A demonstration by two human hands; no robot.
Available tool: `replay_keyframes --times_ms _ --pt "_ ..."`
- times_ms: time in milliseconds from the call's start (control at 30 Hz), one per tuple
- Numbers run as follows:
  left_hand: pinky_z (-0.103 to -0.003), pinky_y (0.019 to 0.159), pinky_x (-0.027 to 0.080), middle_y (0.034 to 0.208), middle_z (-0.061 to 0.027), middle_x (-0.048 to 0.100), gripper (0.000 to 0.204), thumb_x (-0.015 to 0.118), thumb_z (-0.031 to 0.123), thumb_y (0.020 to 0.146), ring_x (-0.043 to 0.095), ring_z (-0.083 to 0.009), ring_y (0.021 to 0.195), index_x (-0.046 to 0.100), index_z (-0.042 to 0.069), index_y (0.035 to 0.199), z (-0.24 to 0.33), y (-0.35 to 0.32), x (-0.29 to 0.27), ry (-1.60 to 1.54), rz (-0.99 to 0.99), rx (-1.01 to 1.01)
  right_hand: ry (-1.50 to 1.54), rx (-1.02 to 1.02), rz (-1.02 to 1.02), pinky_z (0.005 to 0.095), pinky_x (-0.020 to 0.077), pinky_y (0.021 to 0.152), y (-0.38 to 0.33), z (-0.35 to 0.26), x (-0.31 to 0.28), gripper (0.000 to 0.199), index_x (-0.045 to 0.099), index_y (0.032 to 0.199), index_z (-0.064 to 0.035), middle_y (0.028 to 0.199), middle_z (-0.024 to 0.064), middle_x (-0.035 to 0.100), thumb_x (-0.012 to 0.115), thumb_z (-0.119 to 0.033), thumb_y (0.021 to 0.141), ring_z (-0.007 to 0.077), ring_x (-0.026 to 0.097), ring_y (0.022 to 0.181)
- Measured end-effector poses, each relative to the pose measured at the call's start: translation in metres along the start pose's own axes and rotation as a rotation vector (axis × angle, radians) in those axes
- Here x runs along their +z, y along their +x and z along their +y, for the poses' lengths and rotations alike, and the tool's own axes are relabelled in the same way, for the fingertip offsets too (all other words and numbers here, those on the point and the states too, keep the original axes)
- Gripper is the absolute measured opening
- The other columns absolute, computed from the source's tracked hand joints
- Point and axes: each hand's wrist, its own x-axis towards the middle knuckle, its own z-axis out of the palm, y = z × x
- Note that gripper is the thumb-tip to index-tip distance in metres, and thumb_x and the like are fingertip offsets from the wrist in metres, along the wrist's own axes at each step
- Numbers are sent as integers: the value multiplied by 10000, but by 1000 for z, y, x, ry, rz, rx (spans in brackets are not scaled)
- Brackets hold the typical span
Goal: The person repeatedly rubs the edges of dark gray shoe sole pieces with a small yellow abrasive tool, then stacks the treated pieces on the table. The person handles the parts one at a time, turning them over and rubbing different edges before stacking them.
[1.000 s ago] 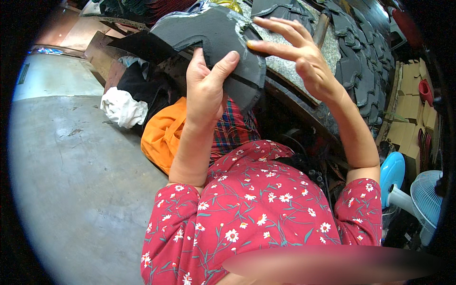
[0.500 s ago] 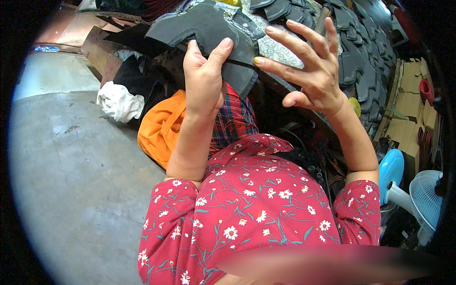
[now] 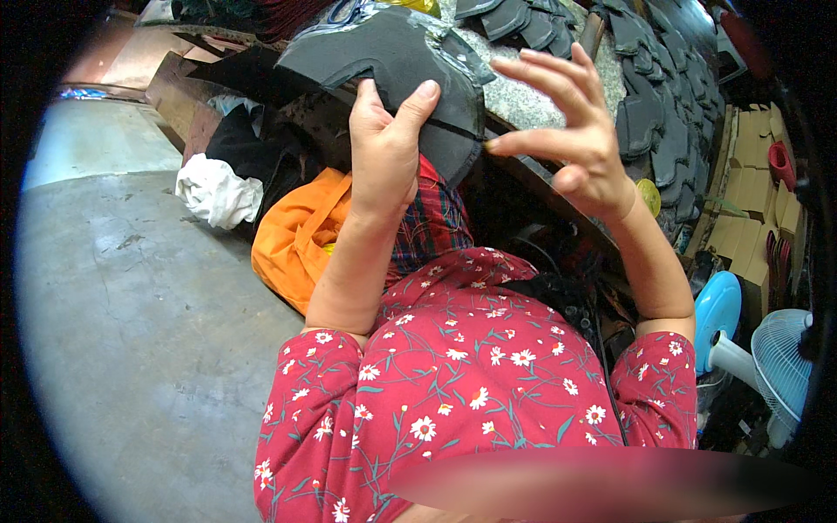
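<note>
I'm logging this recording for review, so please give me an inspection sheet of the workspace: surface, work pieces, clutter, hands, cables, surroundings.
Surface: speckled slab, partly covered.
Work pieces: dark grey piece held up; overlapping grey pieces at right.
Clutter: white cloth and orange cloth at left.
Hands: left hand grips the dark grey piece; right hand open, index fingertip at its edge, contact unclear.
Cables: thin black cord against the shirt.
Surroundings: light blue fan and cardboard at right.
</note>
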Motion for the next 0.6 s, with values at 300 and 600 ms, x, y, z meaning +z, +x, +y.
replay_keyframes --times_ms 300,600 --pt "-297 901 507 1126 -99 630 297 625 50 938 619 -153 995 513 -34 1200 1 -9 2 24 -50 -73 -269 4 -6 520 94 1185 4 -1 13 792 664 1284 -272 1463 92 493 164 -765 918 320 394 1372" --pt "-312 879 501 1041 -108 702 341 726 104 848 659 -173 954 610 -59 1124 -3 -15 -6 489 -282 14 169 208 168 424 288 1122 -3 17 -18 601 666 1200 -103 1320 151 605 384 -586 981 307 515 1270"
